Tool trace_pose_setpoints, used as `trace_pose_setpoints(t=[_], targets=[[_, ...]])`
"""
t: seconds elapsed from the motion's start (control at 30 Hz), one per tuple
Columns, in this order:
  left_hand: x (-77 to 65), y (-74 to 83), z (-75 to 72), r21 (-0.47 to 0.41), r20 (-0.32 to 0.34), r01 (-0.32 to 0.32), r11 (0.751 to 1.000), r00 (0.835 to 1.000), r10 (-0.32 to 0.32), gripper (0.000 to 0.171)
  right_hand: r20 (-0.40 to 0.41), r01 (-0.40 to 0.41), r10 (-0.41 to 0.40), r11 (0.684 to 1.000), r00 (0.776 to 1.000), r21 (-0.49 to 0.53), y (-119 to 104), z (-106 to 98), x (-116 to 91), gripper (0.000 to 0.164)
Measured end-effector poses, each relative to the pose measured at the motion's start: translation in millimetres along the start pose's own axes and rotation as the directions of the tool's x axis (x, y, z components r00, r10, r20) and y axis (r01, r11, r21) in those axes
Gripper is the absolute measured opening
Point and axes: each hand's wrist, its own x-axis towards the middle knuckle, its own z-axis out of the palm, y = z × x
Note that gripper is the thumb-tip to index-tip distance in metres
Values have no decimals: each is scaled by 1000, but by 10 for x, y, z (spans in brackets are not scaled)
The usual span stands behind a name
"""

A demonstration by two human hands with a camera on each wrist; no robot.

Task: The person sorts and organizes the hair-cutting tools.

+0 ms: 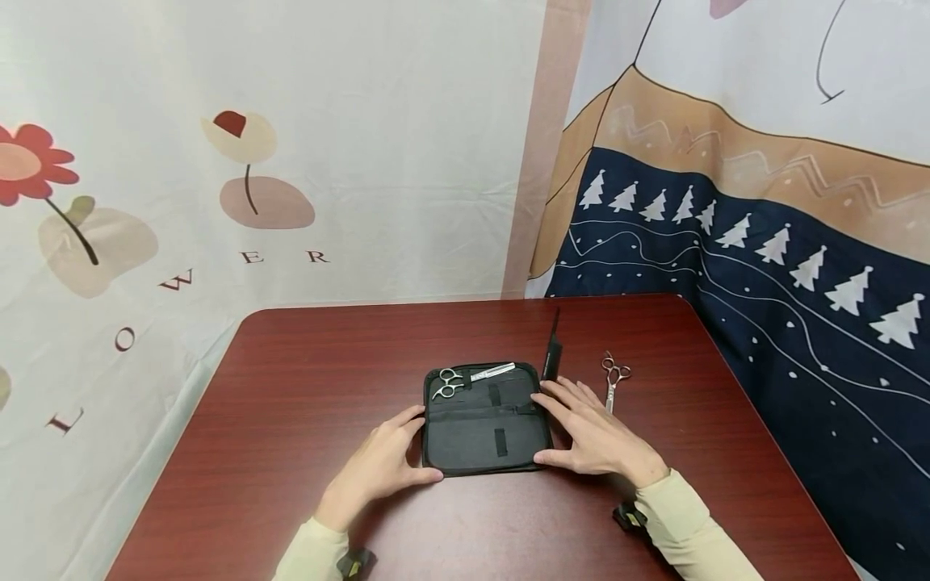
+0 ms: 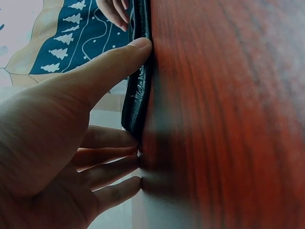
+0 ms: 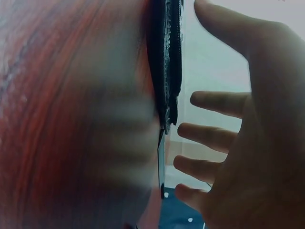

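Observation:
A black zip case [image 1: 472,444] lies unfolded on the table, with a pair of silver scissors [image 1: 494,372] tucked under a loop in its far half. My left hand [image 1: 381,460] spans the case's near left corner, thumb on the front edge and straight fingers along the left side. In the left wrist view, the thumb [image 2: 128,55] touches the zipped rim and the other fingertips reach the tabletop. Fingers spread, my right hand [image 1: 599,428] hovers at the case's right edge; the right wrist view shows its fingers [image 3: 209,136] apart from the rim.
Just beyond the right hand, a black comb [image 1: 552,359] lies by the case's far right corner. A second pair of silver scissors [image 1: 614,374] rests farther right, partly behind the right hand. The reddish-brown table [image 1: 327,363] ends at printed curtains behind and to the right.

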Motion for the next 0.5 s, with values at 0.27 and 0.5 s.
trace_pose_setpoints(t=[0.27, 0.5], targets=[[8, 2, 3, 0, 5, 6, 1000, 1000, -6, 93, -6, -9, 9, 1000, 1000, 22, 28, -19, -12, 90], [11, 4, 8, 9, 6, 12, 1000, 1000, -12, 93, -17, -29, 30, 999, 999, 23, 143, -93, -53, 89]])
